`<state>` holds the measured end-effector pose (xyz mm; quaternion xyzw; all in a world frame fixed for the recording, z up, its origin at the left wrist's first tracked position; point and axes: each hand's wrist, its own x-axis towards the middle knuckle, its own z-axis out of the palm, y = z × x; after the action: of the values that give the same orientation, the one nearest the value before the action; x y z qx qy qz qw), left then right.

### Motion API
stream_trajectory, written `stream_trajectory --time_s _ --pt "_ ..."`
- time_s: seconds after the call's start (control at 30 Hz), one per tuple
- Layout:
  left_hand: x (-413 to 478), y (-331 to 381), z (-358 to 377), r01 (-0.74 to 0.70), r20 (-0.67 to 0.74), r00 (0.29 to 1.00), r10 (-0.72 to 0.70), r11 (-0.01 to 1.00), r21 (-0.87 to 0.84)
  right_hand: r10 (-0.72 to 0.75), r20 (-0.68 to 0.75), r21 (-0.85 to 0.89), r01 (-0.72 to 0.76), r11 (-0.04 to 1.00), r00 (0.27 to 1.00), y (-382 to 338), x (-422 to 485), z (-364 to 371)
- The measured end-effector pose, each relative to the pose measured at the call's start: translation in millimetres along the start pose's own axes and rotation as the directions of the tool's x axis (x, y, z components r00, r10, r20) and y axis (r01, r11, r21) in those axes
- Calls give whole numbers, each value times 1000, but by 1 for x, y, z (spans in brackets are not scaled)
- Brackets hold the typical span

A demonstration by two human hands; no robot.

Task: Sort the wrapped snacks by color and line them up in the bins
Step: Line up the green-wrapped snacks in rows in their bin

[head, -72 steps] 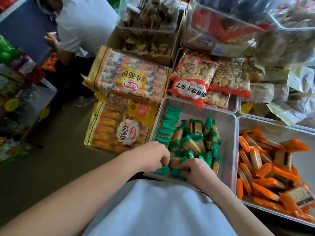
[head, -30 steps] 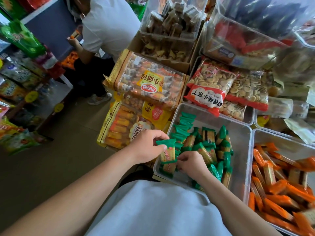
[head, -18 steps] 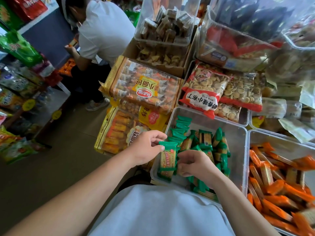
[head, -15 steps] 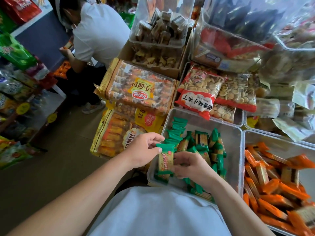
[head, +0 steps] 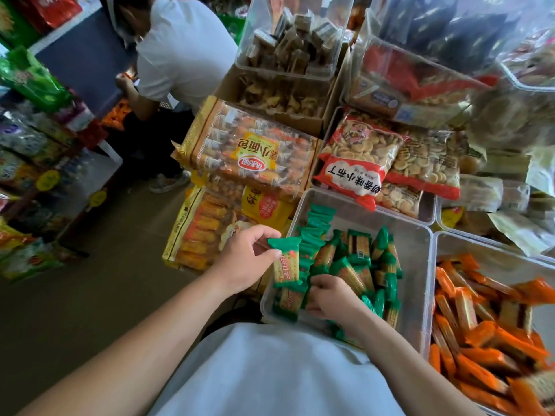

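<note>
The raised snack (head: pixel 286 267) at centre frame has green crimped ends and a yellow-tan middle with red lettering; the green snacks (head: pixel 357 259) heaped right of it in the clear bin (head: pixel 416 265) share that green and tan; the orange snacks (head: pixel 480 334) at lower right, in the second clear bin (head: pixel 498 259), have bright orange ends and pale tan centres; the bread bag (head: pixel 252 157) above centre is gold-bordered, with a yellow label and a red oval; the biscuit bag (head: pixel 357 172) right of it is red and white with black characters; the shirt (head: pixel 186 52) at upper left is white; the floor (head: pixel 90 295) at left is dull brown.
</note>
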<state>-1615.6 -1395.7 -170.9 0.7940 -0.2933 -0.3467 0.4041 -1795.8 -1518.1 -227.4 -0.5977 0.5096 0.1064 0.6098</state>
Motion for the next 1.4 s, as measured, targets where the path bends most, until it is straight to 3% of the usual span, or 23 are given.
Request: stream_trajectory --time_s 0.27,0.33,0.43,0.6,0.7,0.83,0.97,1.13,1.2,1.33,1.4 --pt "-18 -17 -5 45 35 998 -44 999 -28 -79 -156 -82 67 994 985 2 11 18" --pt "-20 -17 -5 52 30 998 -51 998 -31 -94 -153 -100 79 992 984 -2 17 17" --pt "-20 -16 -5 53 20 998 -53 998 -29 -39 -125 17 42 999 991 -5 18 16" --pt "-17 -11 -5 27 23 999 -27 999 -20 -69 -87 -3 69 998 994 3 19 7" --pt "-14 -5 -3 -13 65 998 10 999 52 -81 -97 46 86 995 992 -9 15 0" --pt "-11 3 4 -29 143 990 3 983 182 -161 -128 -39 158 987 979 -15 7 -17" --pt "-8 9 19 -53 182 983 6 965 255 -227 -108 114 239 964 968 -12 -11 -35" --pt "6 30 37 -132 189 979 81 951 279 -323 -315 -74 316 946 893 -6 -5 -70" --pt "17 39 40 -130 150 984 93 957 259 -349 -331 -146 317 937 877 -16 -1 -88" --pt "46 62 47 -96 116 990 76 980 174 -389 -94 59 395 917 916 -49 4 -112" --pt "63 72 56 -87 124 989 77 993 80 -448 -51 5 448 894 893 -60 8 -116"
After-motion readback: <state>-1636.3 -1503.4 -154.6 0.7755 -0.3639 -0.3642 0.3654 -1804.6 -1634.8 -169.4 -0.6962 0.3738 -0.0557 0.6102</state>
